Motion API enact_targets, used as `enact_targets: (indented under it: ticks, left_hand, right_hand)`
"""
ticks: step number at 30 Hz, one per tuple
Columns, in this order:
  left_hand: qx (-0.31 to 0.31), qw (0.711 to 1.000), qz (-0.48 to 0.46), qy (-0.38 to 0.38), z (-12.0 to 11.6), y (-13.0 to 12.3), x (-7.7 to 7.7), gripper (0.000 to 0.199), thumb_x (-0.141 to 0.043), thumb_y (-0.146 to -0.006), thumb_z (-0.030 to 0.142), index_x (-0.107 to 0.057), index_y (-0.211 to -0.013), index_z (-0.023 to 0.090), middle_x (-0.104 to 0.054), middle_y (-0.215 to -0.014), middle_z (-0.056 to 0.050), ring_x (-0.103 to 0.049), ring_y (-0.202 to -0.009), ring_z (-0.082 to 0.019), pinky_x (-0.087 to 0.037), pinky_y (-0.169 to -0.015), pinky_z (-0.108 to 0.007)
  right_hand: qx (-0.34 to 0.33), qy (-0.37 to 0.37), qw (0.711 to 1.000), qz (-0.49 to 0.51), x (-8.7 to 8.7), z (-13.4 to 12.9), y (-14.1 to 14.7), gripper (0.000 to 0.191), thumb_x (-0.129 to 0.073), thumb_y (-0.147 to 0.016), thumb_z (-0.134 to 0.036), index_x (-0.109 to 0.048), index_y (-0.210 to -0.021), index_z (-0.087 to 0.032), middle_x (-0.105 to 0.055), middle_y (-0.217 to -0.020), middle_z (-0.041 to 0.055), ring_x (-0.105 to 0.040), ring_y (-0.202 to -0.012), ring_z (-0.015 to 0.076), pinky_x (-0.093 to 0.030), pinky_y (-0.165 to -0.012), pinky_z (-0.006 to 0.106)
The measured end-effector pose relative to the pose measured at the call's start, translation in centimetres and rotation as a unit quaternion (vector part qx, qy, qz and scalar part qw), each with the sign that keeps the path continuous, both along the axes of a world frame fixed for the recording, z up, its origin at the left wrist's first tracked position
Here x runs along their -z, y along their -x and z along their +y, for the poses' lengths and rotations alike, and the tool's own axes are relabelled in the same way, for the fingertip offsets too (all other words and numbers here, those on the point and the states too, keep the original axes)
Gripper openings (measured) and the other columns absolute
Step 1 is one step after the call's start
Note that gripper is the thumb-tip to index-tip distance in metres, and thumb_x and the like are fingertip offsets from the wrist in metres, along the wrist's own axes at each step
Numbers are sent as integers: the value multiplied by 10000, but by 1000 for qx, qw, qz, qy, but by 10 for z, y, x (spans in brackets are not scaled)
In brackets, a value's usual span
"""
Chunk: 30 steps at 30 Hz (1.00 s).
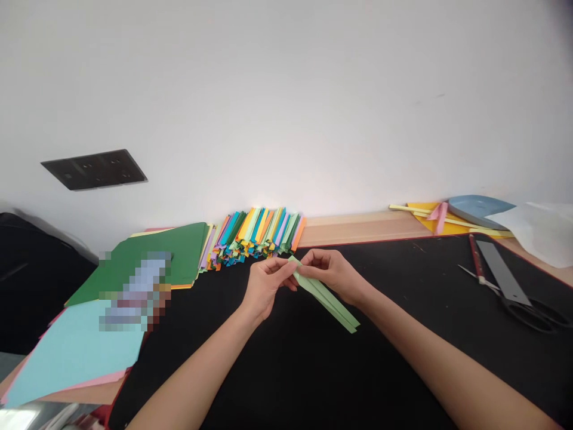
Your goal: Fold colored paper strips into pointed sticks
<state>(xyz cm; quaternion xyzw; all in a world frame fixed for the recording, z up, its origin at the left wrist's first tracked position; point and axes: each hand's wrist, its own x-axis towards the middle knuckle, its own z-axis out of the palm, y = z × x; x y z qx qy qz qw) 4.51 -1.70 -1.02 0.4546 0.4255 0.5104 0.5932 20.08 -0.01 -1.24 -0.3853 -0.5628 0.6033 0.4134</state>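
Note:
A light green folded paper strip (pixel 329 300) is held over the black mat (pixel 286 370), slanting down to the right, with a crease along its length. At its upper left end, my left hand (pixel 267 283) pinches the tip between thumb and fingers. My right hand (pixel 333 275) grips the same strip just beside, thumb on top and fingers curled. The two hands almost touch. Behind them, a row of folded paper strips in many colours (pixel 255 233) lies against the wall.
Green sheets (pixel 179 245) and light blue sheets (pixel 89 346) are stacked at left. On the right lie scissors (pixel 528 313), a metal ruler (pixel 501 272) and a red-handled tool (pixel 476 258). A blue tray (pixel 478 206), paper scraps and white sheeting (pixel 544 230) are behind them.

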Motion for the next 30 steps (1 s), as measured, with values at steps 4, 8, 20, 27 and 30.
enact_targets:
  ticks: [4, 8, 20, 27, 30]
  left_hand:
    - [1, 1000, 5, 11, -2, -1, 2, 193, -762, -627, 276, -675, -666, 108, -617, -570, -13, -563, -513, -101, -471, -513, -226]
    - [-2, 1000, 14, 15, -4, -3, 1, 203, -766, -617, 284, -668, -618, 106, -616, -553, -18, -564, -510, -103, -473, -525, -232]
    - [2, 1000, 8, 12, -6, -4, 3, 195, -770, -606, 283, -691, -630, 107, -640, -594, -30, -578, -526, -113, -481, -564, -247]
    - [22, 1000, 6, -1, -7, -4, 2, 214, -769, -606, 308, -694, -645, 111, -649, -624, -34, -583, -543, -114, -481, -583, -245]
    - [25, 1000, 8, -4, -7, -4, 3, 223, -767, -608, 318, -690, -647, 112, -645, -618, -34, -583, -545, -118, -484, -582, -249]
  right_hand:
    - [3, 5, 1000, -1, 6, -2, -2, 360, -736, -602, -459, -557, -655, -151, -566, -591, -21, -474, -523, 86, -359, -516, 229]
    - [-19, -10, 1000, -20, 9, -2, -6, 361, -728, -615, -467, -569, -663, -147, -558, -596, -21, -462, -526, 79, -353, -509, 220]
    - [0, 17, 999, -31, 6, -3, -7, 333, -758, -567, -420, -561, -610, -155, -563, -552, -23, -456, -489, 80, -338, -484, 223]
    - [-3, 40, 999, -6, 7, -2, -8, 338, -774, -527, -401, -542, -585, -161, -560, -526, -31, -446, -462, 75, -334, -466, 219]
    - [-7, 40, 999, -8, 8, -2, -7, 321, -753, -554, -401, -537, -588, -165, -556, -520, -33, -442, -453, 75, -330, -457, 218]
